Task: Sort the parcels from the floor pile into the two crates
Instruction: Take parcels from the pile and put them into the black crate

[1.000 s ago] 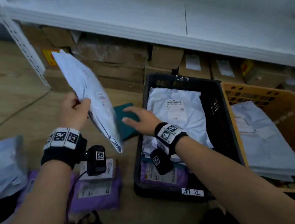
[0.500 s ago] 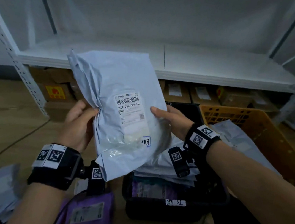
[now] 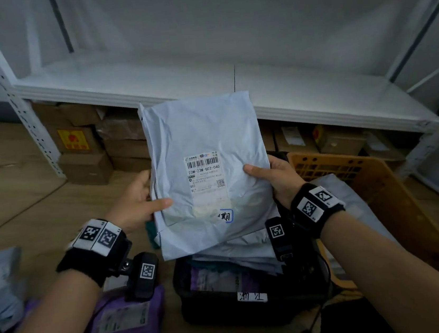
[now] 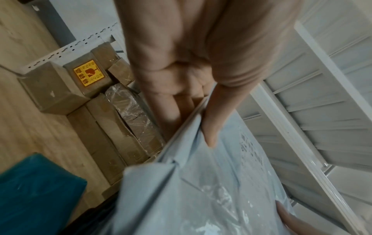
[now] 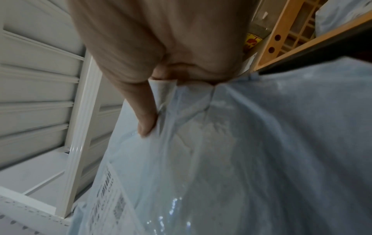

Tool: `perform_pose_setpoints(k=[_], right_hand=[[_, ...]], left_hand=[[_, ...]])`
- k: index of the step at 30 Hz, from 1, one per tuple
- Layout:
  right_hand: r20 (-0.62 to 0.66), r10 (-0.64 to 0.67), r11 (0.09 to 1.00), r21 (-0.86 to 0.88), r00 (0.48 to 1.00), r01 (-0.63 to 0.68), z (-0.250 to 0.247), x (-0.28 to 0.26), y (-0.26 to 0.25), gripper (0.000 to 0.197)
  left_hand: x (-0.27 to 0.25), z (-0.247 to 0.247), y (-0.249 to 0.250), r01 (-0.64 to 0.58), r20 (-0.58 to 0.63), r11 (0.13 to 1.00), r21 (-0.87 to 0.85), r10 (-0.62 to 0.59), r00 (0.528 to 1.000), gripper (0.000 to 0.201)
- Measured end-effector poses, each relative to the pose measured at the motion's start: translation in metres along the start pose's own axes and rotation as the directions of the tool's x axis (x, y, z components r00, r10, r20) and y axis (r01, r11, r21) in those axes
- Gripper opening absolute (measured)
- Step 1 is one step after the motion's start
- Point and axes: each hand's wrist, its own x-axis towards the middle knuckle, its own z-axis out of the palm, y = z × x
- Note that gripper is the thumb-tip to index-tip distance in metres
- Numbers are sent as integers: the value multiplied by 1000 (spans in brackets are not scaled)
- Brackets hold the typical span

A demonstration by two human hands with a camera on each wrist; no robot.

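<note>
Dim light falls on a wooden floor (image 3: pixel 16 191), with white metal shelving (image 3: pixel 230 82) above stacked cardboard boxes (image 3: pixel 83 144) at the far side.

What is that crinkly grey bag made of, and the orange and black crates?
The pale grey mailer bag looks like thin glossy plastic film: it creases and glints. The orange lattice crate looks like rigid moulded plastic, with a grid wall. The black crate is probably hard plastic too, though too dark to tell.

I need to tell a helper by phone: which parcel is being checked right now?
Under the white shelf, above the black crate, both hands hold up one pale grey parcel. Unlike the purple parcel on the floor, its label reads 23M-23M-Q02-040.
</note>
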Motion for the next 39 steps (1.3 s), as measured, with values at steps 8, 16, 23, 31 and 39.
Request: perform_pose_setpoints(k=[8,16,23,31,39], right_hand=[[-38,39,999,-27,999,-40,-6,-2,10,36],[-81,54,997,-47,995,-58,-10,-1,9,35],[-154,86,973,-201,984,-117,-37,1,0,28],[-482,-43,898,-402,875,-177,-179,-8,-47,28],[-717,72,627,-508,693,-591,-321,-28,-11,37]], left_hand=[[10,-5,-13,-36,-38,998,44,38,999,62],[20,-1,-19,-52,-46,998,35,53,998,64],[40,48,-23,-69,-69,996,59,73,995,62],[69,186,-24,-75,221,997,6,72,973,81],[71,257,-71,-16,439,965,262,-104,893,74]])
